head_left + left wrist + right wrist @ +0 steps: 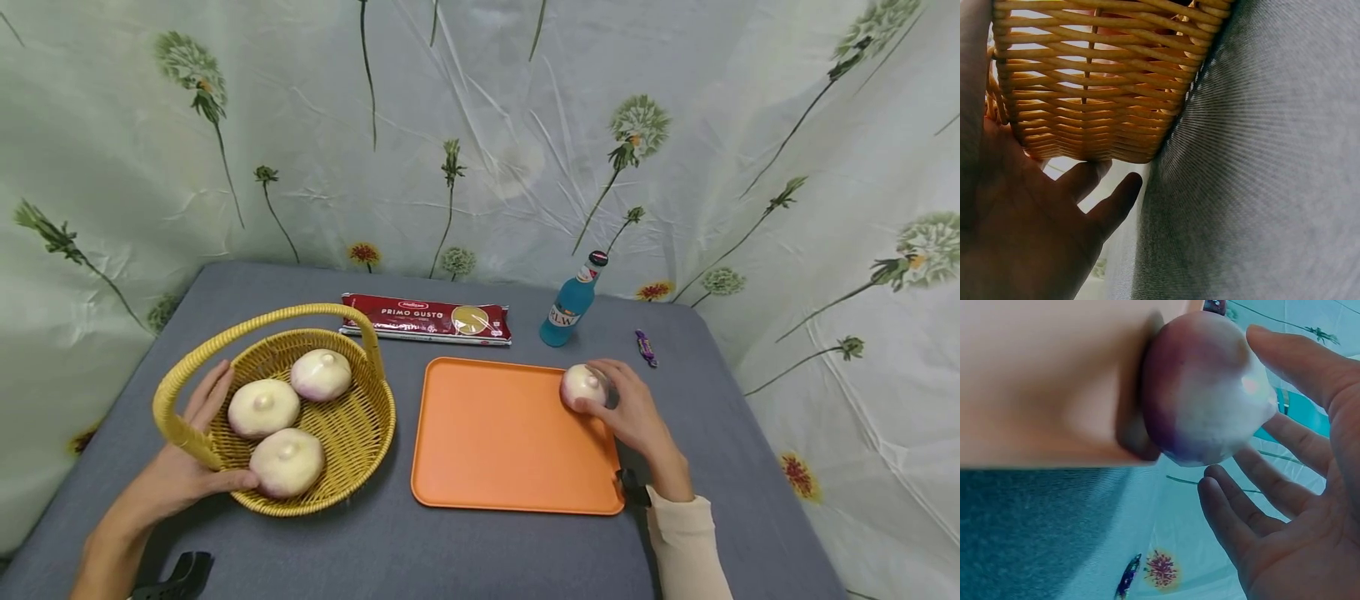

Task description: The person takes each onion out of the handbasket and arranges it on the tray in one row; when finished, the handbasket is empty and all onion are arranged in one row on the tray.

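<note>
A white and purple turnip [582, 387] sits at the upper right corner of an orange tray [517, 442]. My right hand [628, 408] is around its right side; in the right wrist view the fingers [1285, 481] are spread, with gaps between them and the turnip [1204, 394]. At the left, a yellow wicker basket [352, 437] with a tall handle contains several turnips [287, 462]. My left hand [176, 475] rests against the basket's left side, thumb at the rim, partly behind the handle. The left wrist view shows its fingers [1116, 203] extended beside the woven wall [1097, 81].
Behind the tray lies a red Primo Gusto package [427, 319]. A blue bottle [570, 304] stands to its right, and a small purple-wrapped candy [646, 348] lies further right. Flower-patterned cloth [495, 167] hangs behind the grey table [450, 550].
</note>
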Available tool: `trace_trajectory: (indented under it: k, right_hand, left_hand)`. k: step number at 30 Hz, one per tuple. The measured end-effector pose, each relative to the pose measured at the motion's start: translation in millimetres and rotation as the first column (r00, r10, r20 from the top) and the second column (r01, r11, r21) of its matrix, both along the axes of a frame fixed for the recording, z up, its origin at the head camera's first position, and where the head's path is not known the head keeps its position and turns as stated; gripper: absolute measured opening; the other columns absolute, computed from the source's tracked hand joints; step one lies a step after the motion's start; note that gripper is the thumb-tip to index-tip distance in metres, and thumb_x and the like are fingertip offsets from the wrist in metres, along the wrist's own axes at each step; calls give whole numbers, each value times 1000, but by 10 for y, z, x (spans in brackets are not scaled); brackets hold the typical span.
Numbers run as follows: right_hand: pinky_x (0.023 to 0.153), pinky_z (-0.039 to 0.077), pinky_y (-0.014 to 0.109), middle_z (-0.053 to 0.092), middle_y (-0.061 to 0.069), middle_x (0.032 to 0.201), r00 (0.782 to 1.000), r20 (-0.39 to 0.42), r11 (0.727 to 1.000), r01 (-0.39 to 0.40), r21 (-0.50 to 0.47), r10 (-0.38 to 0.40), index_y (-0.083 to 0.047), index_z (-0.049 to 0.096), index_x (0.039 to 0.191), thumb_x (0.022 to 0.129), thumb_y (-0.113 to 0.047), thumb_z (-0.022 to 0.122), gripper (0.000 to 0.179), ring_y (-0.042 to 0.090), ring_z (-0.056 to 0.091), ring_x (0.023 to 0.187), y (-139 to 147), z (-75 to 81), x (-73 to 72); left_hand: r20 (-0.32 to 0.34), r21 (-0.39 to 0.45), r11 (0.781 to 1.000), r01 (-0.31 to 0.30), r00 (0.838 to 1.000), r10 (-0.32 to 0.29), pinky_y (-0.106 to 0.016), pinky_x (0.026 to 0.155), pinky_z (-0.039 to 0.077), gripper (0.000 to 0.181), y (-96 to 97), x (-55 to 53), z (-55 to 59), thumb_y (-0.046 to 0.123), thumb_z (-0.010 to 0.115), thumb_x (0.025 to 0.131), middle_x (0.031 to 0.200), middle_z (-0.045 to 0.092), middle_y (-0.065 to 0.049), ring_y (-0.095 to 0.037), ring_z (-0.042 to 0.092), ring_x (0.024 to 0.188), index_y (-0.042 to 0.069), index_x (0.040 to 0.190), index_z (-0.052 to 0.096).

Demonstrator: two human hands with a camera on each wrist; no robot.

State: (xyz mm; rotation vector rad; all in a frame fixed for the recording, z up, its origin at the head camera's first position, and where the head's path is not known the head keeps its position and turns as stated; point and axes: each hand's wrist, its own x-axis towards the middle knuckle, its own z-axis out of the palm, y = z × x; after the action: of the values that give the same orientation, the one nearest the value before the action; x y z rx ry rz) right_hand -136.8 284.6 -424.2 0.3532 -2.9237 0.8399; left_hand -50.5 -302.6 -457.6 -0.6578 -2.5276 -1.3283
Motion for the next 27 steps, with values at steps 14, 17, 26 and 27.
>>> trace_trajectory:
  k: [14,17,26,27]
  right_hand:
    - [102,40,65,52,20,140,997,-50,998,-59,17,59,-5,60,135,84,-25,82,60,42,46,129,-117,131,-19]
    - [103,38,64,53,19,140,994,-68,996,-90,15,91,-7,59,136,84,-22,82,59,41,46,129,-155,166,-29]
    - [105,35,64,51,17,144,988,-50,989,-146,7,146,-9,58,138,86,-25,80,59,41,44,132,-326,241,-69]
    - [104,36,64,52,17,144,988,-50,989,-148,12,148,-10,59,138,86,-26,80,59,41,45,132,-352,244,-73]
  left_hand:
    - [-22,5,1000,11,1000,-11,-6,108,6,144,-1,-5,-22,15,99,47,168,0,-7,-6,-1,151,-2,159,11]
    - [-8,6,1000,10,1000,-10,-5,108,6,144,4,1,-16,11,98,47,168,-1,-6,-4,-2,150,-1,160,10]
    - [19,9,1000,-1,1000,1,-4,107,5,144,26,29,20,5,97,47,168,-2,-6,-2,-2,149,1,160,8]
    - [18,7,1000,0,1000,0,-4,107,5,144,25,32,23,6,97,47,168,-2,-7,-3,-2,149,1,161,8]
